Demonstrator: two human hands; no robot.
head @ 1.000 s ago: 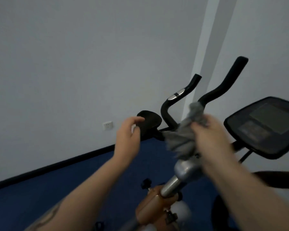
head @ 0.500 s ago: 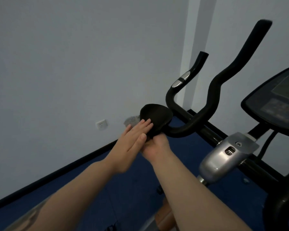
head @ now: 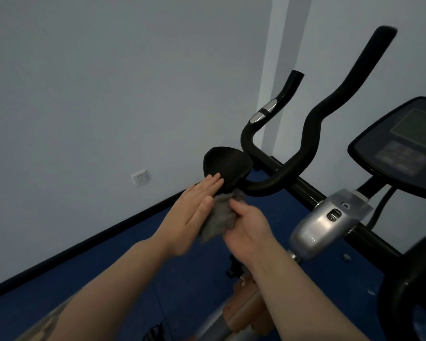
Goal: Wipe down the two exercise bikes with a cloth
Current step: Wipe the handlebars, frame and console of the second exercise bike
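Note:
An exercise bike fills the right half of the view, with black curved handlebars, a black elbow pad at the left end, a silver stem cover and a black console. My right hand grips a crumpled grey cloth just below the elbow pad. My left hand lies flat with its fingers together, the fingertips touching the pad's lower edge and the palm against the cloth.
A grey wall with a white socket stands behind, and a black skirting runs above the blue floor. An orange-brown frame part sits low in the middle. A black rounded part is at the bottom right.
The cloth has come down from the handlebar stem to under the elbow pad. My left hand moved from gripping the pad to lying flat against it and the cloth.

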